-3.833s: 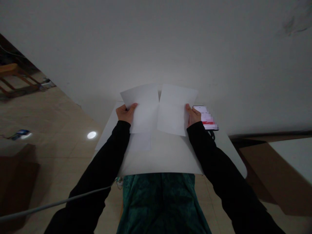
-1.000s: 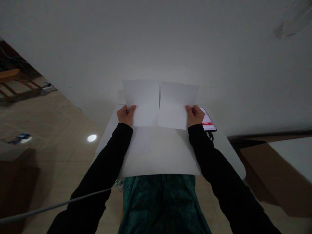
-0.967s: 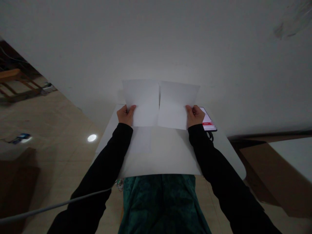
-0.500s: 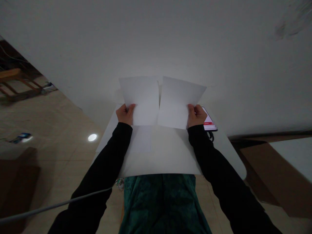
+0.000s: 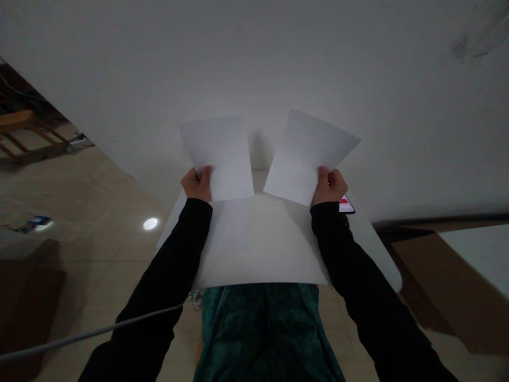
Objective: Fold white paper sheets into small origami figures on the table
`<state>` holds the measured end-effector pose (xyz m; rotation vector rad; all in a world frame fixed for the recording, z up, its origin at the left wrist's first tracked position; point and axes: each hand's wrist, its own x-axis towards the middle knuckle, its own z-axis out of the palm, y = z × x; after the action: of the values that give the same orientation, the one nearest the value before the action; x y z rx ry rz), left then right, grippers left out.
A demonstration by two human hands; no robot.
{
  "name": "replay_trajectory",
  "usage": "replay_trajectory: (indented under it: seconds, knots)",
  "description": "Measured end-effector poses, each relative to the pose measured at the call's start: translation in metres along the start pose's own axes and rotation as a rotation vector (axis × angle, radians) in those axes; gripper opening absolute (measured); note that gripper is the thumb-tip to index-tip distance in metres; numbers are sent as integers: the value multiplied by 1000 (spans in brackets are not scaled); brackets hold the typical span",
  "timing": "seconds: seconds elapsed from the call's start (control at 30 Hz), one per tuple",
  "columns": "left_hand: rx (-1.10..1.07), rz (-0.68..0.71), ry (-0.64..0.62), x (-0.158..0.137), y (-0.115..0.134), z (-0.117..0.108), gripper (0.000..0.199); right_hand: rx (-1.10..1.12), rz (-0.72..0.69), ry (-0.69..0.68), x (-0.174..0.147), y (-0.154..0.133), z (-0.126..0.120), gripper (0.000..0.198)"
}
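Observation:
My left hand (image 5: 198, 184) pinches the outer edge of a white sheet of paper (image 5: 222, 154), thumb in front. Another white sheet (image 5: 310, 156) is gripped at its outer edge by my right hand (image 5: 330, 184). Both sheets are held up above the white table (image 5: 282, 249), tilted outward, with a gap between them. Below the left sheet, more white paper (image 5: 228, 228) lies flat on the table. Just beyond my right wrist is a phone (image 5: 347, 205) with a lit screen, mostly hidden by my hand and sleeve.
A pale wall (image 5: 254, 63) rises right behind the table. To the right stands a brown cardboard box (image 5: 445, 281). A grey cable (image 5: 91, 335) crosses my left forearm. Farther left, a wooden stool (image 5: 19, 122) stands on the tiled floor (image 5: 111, 201).
My hands have moved apart and slightly up, each with its sheet. The gap between the sheets has widened, and the right sheet has tilted more. My right hand now covers more of the phone.

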<state>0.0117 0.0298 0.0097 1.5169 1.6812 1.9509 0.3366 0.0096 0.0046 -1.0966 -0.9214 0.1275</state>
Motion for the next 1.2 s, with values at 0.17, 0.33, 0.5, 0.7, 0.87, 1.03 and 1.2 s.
replay_trajectory:
  seconds: [0.17, 0.33, 0.5, 0.7, 0.87, 1.03, 1.2]
  knots:
    - [71, -23, 91, 15, -13, -14, 33, -17, 29, 74, 14, 8, -6, 46]
    - [147, -14, -12, 20, -24, -19, 38, -20, 41, 73, 10, 4, -2, 51]
    - [390, 6, -229, 22, -34, -21, 34, 22, 158, -4, 0, 1, 6, 55]
    - [632, -81, -258, 18, -38, -27, 32, 89, 251, -56, -9, -2, 14, 59]
    - [721, 168, -74, 20, -20, -35, 18, 36, 253, -109, -12, -3, 13, 58]
    - [267, -68, -252, 20, 19, -28, 27, 1, 259, -141, -16, 2, 12, 55]
    - [-233, -373, -827, -2, 48, -11, 61, -5, 234, -167, -18, 15, 13, 53]
